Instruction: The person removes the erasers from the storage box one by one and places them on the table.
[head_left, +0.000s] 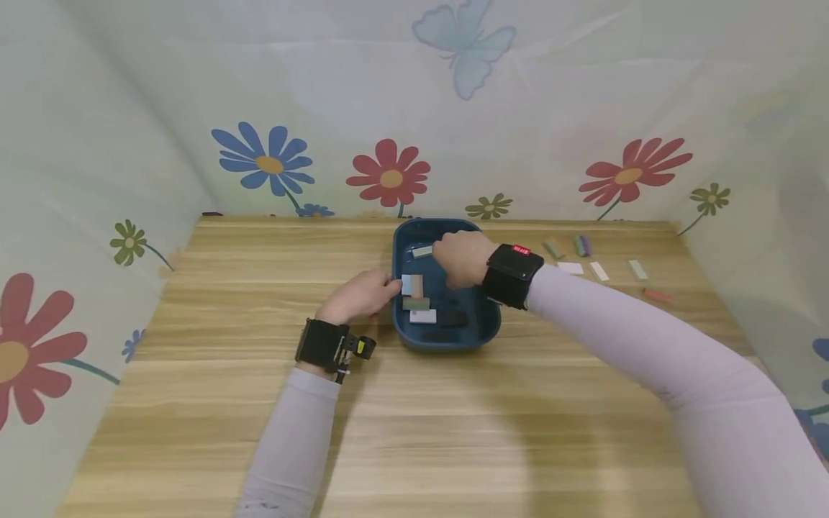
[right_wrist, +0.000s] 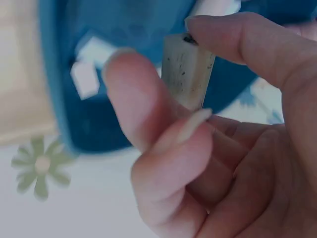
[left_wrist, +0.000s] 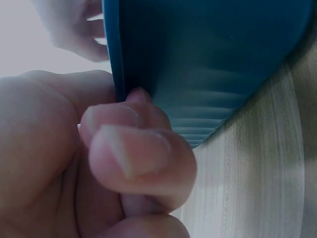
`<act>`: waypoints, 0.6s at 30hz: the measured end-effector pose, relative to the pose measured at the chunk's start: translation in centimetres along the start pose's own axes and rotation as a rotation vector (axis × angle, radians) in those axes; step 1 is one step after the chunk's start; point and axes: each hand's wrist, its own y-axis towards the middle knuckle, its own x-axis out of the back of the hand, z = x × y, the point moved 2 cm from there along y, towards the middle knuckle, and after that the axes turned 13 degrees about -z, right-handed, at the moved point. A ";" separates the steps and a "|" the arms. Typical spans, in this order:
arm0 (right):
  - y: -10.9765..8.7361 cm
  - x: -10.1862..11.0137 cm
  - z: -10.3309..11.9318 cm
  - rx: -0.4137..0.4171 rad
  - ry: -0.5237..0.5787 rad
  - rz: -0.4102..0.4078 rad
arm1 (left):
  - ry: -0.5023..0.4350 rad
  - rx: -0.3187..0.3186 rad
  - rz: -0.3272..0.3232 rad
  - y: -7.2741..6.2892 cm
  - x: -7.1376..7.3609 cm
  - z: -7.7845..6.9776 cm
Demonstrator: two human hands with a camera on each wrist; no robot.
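A white sheet [head_left: 550, 129] with flowers and a butterfly on it is hung behind a wooden table [head_left: 259, 432], and its top is cut off. Pale sleeves [head_left: 622, 352] are worn on both arms; the right arm is bent at the elbow and cut off at the lower right.

A dark blue tub [head_left: 447, 345] is set near the back of the table. Its left rim is gripped by the left hand [head_left: 363, 295], with the fingers outside. The right hand [head_left: 461, 259] is held over the tub, knuckles up, with thumb and fingers pinched together on a small block.

A black strap [head_left: 514, 275] is worn on the right wrist, with a red tag [head_left: 521, 250] on it (the letters are too blurry to be read).

The pinched block [right_wrist: 185, 69] is pale with dark specks; from above it is hidden by the hand. More little blocks [head_left: 416, 303] are seen in the tub, but the dark ones are hard to make out. Other small blocks [head_left: 599, 271] are spread on the table to the right.
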 end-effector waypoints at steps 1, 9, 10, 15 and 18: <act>-0.3 0.6 -0.4 -0.014 0.005 -0.021 | -0.004 0.009 0.001 0.0 0.0 0.0; -4.0 2.8 -5.6 -0.191 0.036 -0.109 | -0.020 0.014 -0.005 -0.2 -0.1 -0.2; -4.6 2.8 -6.2 -0.215 0.040 -0.109 | -0.024 0.013 -0.007 -0.2 0.0 -0.2; -7.7 1.5 -8.7 -0.258 0.066 -0.098 | -0.047 0.035 -0.002 -0.2 0.0 -0.2; -9.2 -0.3 -9.8 -0.272 0.123 -0.064 | -0.057 0.047 0.005 -0.3 0.0 -0.3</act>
